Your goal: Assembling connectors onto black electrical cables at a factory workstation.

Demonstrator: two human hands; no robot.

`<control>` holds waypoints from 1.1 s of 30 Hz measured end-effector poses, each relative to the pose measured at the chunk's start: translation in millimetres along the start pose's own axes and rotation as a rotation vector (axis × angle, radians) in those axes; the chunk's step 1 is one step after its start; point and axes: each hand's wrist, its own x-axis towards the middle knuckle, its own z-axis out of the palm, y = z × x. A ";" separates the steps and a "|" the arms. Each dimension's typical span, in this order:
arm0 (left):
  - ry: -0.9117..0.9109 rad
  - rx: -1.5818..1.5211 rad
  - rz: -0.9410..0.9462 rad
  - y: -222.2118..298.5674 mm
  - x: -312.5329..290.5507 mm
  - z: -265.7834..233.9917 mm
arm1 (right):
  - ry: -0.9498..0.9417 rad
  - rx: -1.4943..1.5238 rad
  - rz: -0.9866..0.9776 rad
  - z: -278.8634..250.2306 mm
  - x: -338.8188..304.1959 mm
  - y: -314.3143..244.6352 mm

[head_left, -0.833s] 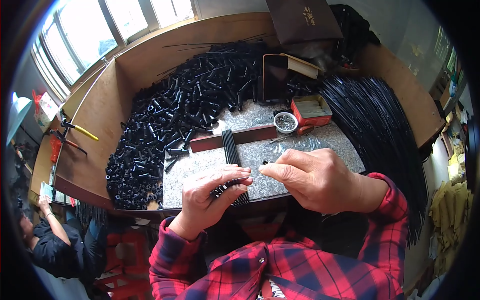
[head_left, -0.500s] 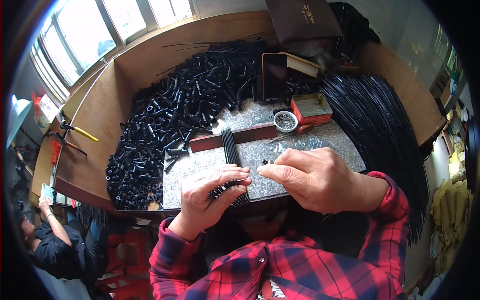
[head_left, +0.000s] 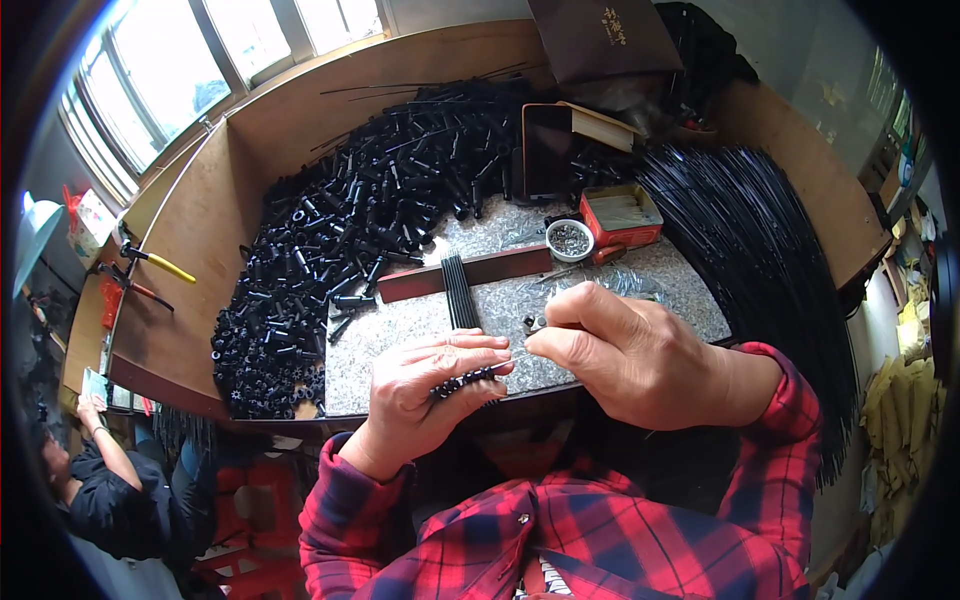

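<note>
My left hand [head_left: 425, 385] is closed round the near end of a bundle of thin black rods [head_left: 460, 290]. A dark, ridged row of small pieces [head_left: 465, 381] shows between its thumb and fingers. Just to the right, my right hand [head_left: 635, 345] is closed in a pinch, thumb against bent forefinger. What it pinches is too small to make out. A small dark piece [head_left: 529, 322] shows beside those fingertips, over the stone-patterned board [head_left: 390, 350]. The rods lie across a dark red bar [head_left: 515, 266] on that board.
Black tubular parts [head_left: 390, 170] are heaped at the left and back. Long black rods [head_left: 750, 220] lie at the right. A white cup of small metal bits [head_left: 570, 240], a red tin [head_left: 622, 215] and a phone [head_left: 547, 150] stand behind. Another person [head_left: 120, 480] sits at far left.
My left hand has shifted slightly right, its fingers stretching further over the rods. My right hand's fingertips have edged right and the forefinger has risen a little.
</note>
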 end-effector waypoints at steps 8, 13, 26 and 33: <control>-0.028 -0.004 -0.012 0.2 -2.2 0.1 | 0.013 -0.051 -0.092 -5.0 3.0 -0.7; -0.035 0.015 0.002 0.5 -3.9 0.1 | 0.036 -0.057 -0.137 -6.5 5.5 -5.1; 0.016 0.088 0.110 -2.6 -7.6 5.4 | -0.025 0.069 -0.132 -4.7 8.9 -10.0; -0.035 0.094 0.060 -2.7 -11.8 17.2 | -0.005 0.385 0.012 8.5 23.0 -20.0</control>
